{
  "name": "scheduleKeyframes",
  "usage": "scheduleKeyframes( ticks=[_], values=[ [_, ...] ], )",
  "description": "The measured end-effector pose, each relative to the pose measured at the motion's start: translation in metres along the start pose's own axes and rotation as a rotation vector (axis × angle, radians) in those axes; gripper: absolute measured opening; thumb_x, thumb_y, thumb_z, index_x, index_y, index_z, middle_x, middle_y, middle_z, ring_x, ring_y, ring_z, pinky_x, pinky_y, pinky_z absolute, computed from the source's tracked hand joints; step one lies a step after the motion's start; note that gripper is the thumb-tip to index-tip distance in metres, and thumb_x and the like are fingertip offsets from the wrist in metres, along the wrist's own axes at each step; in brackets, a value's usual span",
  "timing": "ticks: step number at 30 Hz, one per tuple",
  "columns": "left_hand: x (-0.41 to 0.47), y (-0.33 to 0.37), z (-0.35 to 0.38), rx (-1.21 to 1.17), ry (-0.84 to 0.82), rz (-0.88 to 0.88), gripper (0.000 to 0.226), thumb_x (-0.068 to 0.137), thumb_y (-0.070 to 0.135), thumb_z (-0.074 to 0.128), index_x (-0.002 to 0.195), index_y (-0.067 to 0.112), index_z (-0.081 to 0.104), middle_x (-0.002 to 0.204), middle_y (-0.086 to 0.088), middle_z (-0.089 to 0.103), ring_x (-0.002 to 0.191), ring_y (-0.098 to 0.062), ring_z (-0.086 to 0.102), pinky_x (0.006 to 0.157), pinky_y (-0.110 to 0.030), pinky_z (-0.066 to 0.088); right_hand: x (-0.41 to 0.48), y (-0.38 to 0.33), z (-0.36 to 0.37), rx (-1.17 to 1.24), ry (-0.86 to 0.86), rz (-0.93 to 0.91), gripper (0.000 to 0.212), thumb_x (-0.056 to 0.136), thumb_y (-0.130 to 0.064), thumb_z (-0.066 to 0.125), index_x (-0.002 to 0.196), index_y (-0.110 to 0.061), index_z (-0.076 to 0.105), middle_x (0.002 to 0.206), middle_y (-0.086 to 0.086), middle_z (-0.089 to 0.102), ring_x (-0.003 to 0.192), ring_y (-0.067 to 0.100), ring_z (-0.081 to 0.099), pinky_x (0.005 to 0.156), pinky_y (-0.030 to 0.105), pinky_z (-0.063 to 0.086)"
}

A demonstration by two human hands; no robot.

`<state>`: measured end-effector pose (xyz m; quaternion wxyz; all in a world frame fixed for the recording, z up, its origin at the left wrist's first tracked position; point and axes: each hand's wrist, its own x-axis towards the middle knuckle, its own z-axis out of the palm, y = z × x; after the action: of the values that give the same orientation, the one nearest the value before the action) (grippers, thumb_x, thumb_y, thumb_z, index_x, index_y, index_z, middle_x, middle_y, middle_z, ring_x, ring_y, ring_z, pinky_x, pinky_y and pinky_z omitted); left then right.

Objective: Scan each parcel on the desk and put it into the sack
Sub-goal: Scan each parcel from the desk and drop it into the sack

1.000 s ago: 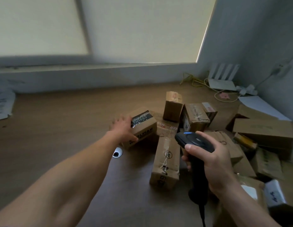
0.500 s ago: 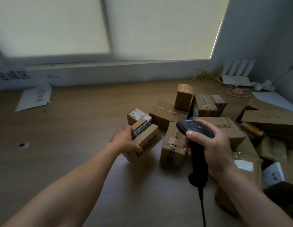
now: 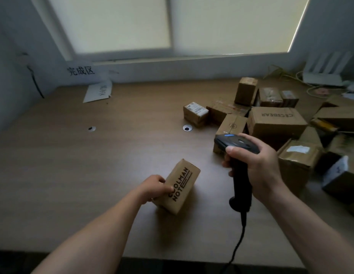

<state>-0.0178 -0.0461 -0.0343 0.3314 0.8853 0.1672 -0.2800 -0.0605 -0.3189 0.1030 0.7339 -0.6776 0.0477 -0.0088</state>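
Observation:
My left hand (image 3: 155,187) grips a small brown cardboard parcel (image 3: 182,182) printed with black letters, holding it tilted near the front middle of the wooden desk (image 3: 93,175). To its right, my right hand (image 3: 257,165) holds a black corded barcode scanner (image 3: 238,147) by the handle, its head pointing left and away from me. A heap of several brown cardboard parcels (image 3: 277,123) lies at the right side of the desk. No sack is in view.
A white sign with black characters (image 3: 81,72) leans on the wall at the back left, with a paper sheet (image 3: 98,91) below it. Two cable holes (image 3: 187,127) sit in the desk. A white router (image 3: 322,76) and cables lie at the back right.
My left hand has pulled the lettered parcel out of the heap, toward me and to the front of the desk. The scanner hand stayed alongside on the right.

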Motion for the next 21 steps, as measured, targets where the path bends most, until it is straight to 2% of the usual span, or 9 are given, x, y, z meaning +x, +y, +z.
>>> scheduleKeyframes(
  ticks=[2, 4, 7, 9, 14, 18, 21],
  values=[
    [-0.001, -0.007, -0.006, 0.033, 0.195, 0.020, 0.058, 0.090, 0.024, 0.069, 0.144, 0.019, 0.048, 0.129, -0.007, 0.063, 0.111, -0.026, 0.063, 0.080, -0.036, 0.058, -0.011, 0.000, 0.002, -0.007, -0.002, 0.003, 0.056, 0.077, -0.021, 0.082, 0.129, -0.020, 0.060, 0.102, 0.019, 0.071, 0.072, 0.023, 0.073, 0.055, 0.029, 0.056],
    [-0.004, -0.007, -0.011, 0.103, 0.278, 0.049, 0.059, 0.090, 0.023, 0.068, 0.145, 0.024, 0.045, 0.135, -0.007, 0.060, 0.117, -0.028, 0.060, 0.091, -0.039, 0.056, -0.017, 0.000, 0.006, -0.013, 0.016, -0.001, 0.072, 0.068, -0.028, 0.080, 0.135, -0.015, 0.058, 0.099, 0.019, 0.072, 0.070, 0.024, 0.073, 0.053, 0.028, 0.056],
    [-0.006, -0.003, -0.011, 0.262, 0.205, 0.097, 0.061, 0.078, 0.044, 0.080, 0.130, 0.028, 0.053, 0.125, 0.002, 0.064, 0.107, -0.021, 0.061, 0.085, -0.032, 0.053, -0.023, -0.001, 0.012, -0.008, 0.039, -0.007, 0.077, 0.064, -0.030, 0.077, 0.137, -0.014, 0.057, 0.096, 0.018, 0.072, 0.070, 0.024, 0.073, 0.052, 0.029, 0.055],
    [-0.005, -0.001, -0.010, 0.376, 0.180, 0.100, 0.063, 0.071, 0.050, 0.081, 0.121, 0.029, 0.051, 0.118, 0.005, 0.064, 0.101, -0.020, 0.062, 0.082, -0.032, 0.054, -0.026, 0.000, 0.018, -0.019, 0.050, -0.006, 0.078, 0.064, -0.032, 0.077, 0.138, -0.015, 0.056, 0.098, 0.018, 0.072, 0.072, 0.026, 0.073, 0.054, 0.029, 0.055],
    [0.002, -0.006, -0.015, 0.465, 0.143, 0.110, 0.065, 0.071, 0.037, 0.073, 0.127, 0.023, 0.041, 0.117, -0.003, 0.061, 0.104, -0.027, 0.061, 0.086, -0.039, 0.057, -0.037, 0.001, 0.039, -0.053, 0.092, 0.003, 0.078, 0.067, -0.031, 0.081, 0.139, -0.016, 0.055, 0.102, 0.014, 0.072, 0.076, 0.029, 0.074, 0.057, 0.032, 0.056],
    [0.005, -0.019, -0.032, 0.327, 0.148, 0.146, 0.064, 0.073, 0.029, 0.069, 0.126, 0.026, 0.034, 0.110, -0.003, 0.059, 0.100, -0.028, 0.060, 0.082, -0.041, 0.058, -0.046, -0.001, 0.057, -0.056, 0.128, -0.005, 0.062, 0.081, -0.015, 0.079, 0.138, -0.015, 0.055, 0.101, 0.012, 0.071, 0.075, 0.028, 0.073, 0.059, 0.034, 0.057],
    [0.005, -0.030, -0.051, 0.051, 0.123, 0.179, 0.076, 0.069, 0.021, 0.074, 0.132, 0.035, 0.031, 0.110, 0.002, 0.056, 0.102, -0.026, 0.060, 0.079, -0.043, 0.062, -0.052, -0.004, 0.072, -0.045, 0.142, -0.023, 0.057, 0.081, -0.013, 0.078, 0.133, -0.019, 0.055, 0.100, 0.012, 0.071, 0.075, 0.029, 0.073, 0.060, 0.036, 0.057]
  ],
)
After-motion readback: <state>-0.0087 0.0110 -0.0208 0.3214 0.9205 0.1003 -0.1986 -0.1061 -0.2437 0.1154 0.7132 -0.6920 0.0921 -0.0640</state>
